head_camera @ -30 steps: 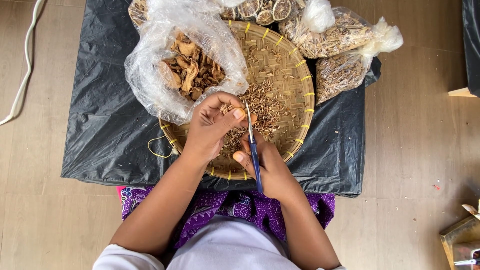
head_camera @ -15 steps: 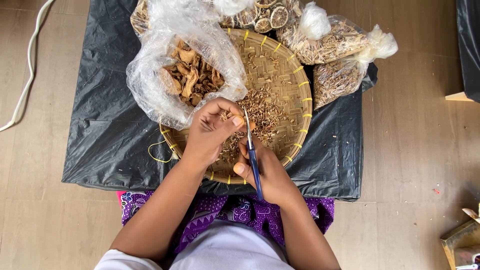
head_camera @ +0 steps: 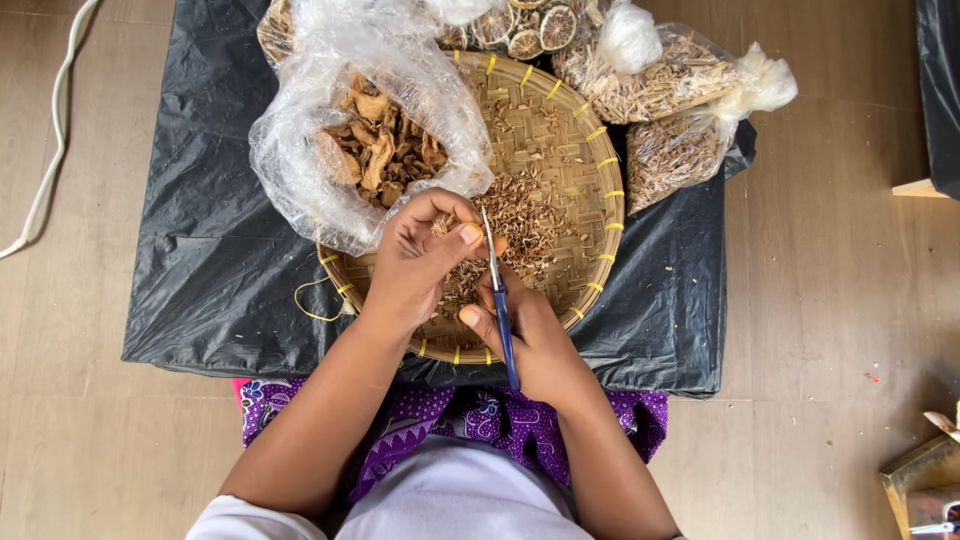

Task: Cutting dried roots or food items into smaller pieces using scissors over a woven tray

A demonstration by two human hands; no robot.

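Black sheet (head_camera: 200,250) bears chip-filled basket (head_camera: 590,200); left hand (head_camera: 420,260) pinches, seemingly, bark; right hand (head_camera: 530,340) grips scissors (head_camera: 497,290).

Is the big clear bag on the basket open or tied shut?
Open: the clear bag gapes, baring dried brown pieces inside.

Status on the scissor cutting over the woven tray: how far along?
Done: a pile of cut bits already lies on the woven tray. In hand: the left hand pinches a small dried piece at the blades while the right hand works the blue-handled scissors. Left: the open plastic bag on the tray's left side holds many whole dried pieces, so a good share looks uncut.
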